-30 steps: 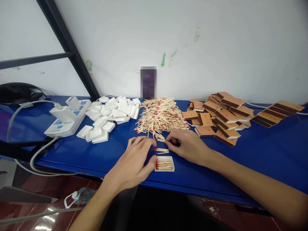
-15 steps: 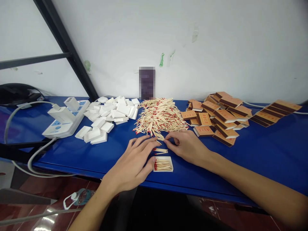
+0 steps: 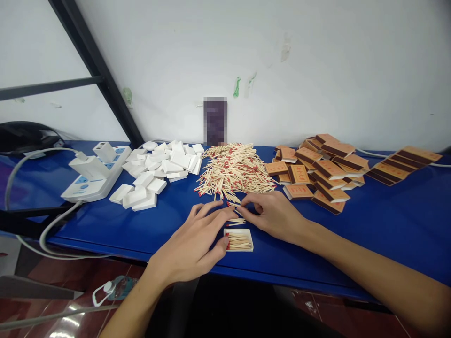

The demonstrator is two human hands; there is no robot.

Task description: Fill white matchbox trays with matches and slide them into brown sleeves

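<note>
Near the middle of the desk's [image 3: 380, 230] front edge, a small white tray [image 3: 243, 231] lay open, holding matches [image 3: 240, 241] with their red heads at its left end. The right hand [image 3: 275, 217] had thumb and forefinger together, seemingly pinching the plain ends of a short bunch [image 3: 233, 204] just in front of the match pile [image 3: 235, 171], which reached back towards the desk's rear edge. The left hand [image 3: 190, 241] was loosely spread with nothing visibly grasped; its forefinger was beside that bunch and its thumb at the tray's left end, whether touching could not be told. Loose sticks [image 3: 237, 223] lay between tray and bunch.

Done well, this step called for a light pinch on the bare ends, with the left forefinger squaring the heads so that all pointed left. Pressing hard would probably have rolled the thin sticks askew, and a careless thumb could have nudged the tray.
</note>
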